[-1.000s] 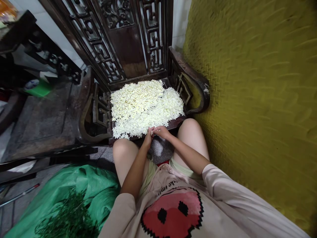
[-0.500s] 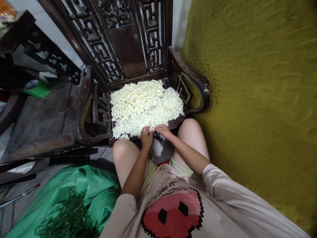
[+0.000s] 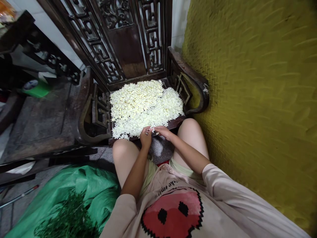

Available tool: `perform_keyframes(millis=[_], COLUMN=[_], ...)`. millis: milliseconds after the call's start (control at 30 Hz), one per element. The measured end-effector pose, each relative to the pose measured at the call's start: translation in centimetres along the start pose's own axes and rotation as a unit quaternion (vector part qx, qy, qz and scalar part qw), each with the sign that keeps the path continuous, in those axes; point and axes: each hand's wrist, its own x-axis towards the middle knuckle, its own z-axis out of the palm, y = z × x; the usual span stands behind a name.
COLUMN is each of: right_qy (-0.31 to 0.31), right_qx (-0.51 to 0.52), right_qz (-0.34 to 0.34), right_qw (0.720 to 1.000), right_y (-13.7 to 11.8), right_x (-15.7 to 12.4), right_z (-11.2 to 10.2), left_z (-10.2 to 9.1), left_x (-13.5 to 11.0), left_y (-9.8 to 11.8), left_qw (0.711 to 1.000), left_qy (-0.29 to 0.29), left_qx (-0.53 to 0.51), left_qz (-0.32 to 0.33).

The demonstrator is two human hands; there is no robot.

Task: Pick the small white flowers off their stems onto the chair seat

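Note:
My left hand (image 3: pixel 146 136) and my right hand (image 3: pixel 162 131) meet at the front edge of a dark wooden chair seat. Between their fingertips is a small white flower (image 3: pixel 153 129). Both hands are closed in a pinch, and the left fingers curl inward, so part of what they hold is hidden. Another pale bit shows just under the right fingers, too small to make out. Just beyond my hands, a thick layer of loose white flowers (image 3: pixel 138 102) covers the seat, creamier at the back and whiter at the front.
Around the flowers stand the carved wooden chair's armrests (image 3: pixel 201 92) and back (image 3: pixel 127 49). A yellow textured wall panel (image 3: pixel 247 99) rises on the right. At left are a wooden seat (image 3: pixel 42 115) with a green tape roll (image 3: pixel 37 88), and a green sack (image 3: pixel 99 185) with leafy stems (image 3: pixel 66 218).
The fingers have shifted slightly, and the white flower between them sits a little further right, closer to my right fingertips. The flowers on the seat look the same.

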Motion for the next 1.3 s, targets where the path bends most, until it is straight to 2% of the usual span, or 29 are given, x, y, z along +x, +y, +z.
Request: perform_keyframes(millis=[233, 500, 767, 1300], right_qy=[0.001, 0.007, 0.002, 0.014], right_qx=[0.004, 0.015, 0.007, -0.005], right_qz=[0.002, -0.012, -0.026, -0.043], right_qw=[1.0, 1.0, 1.0, 0.999], right_y=[-0.49, -0.41, -0.25, -0.65], right_x=[-0.33, -0.22, -0.12, -0.34], right_z=[-0.09, -0.17, -0.39, -0.18], left_z=[-0.34, -0.19, -0.3, -0.51], left_x=[0.01, 0.11, 0.33, -0.13], left_y=[-0.04, 0.14, -0.2, 0.62], left_qw=[0.996, 1.0, 1.0, 0.999], left_qy=[0.028, 0.007, -0.021, 0.004], left_qx=[0.055, -0.002, -0.003, 0.032], left_qz=[0.066, -0.023, -0.005, 0.013])
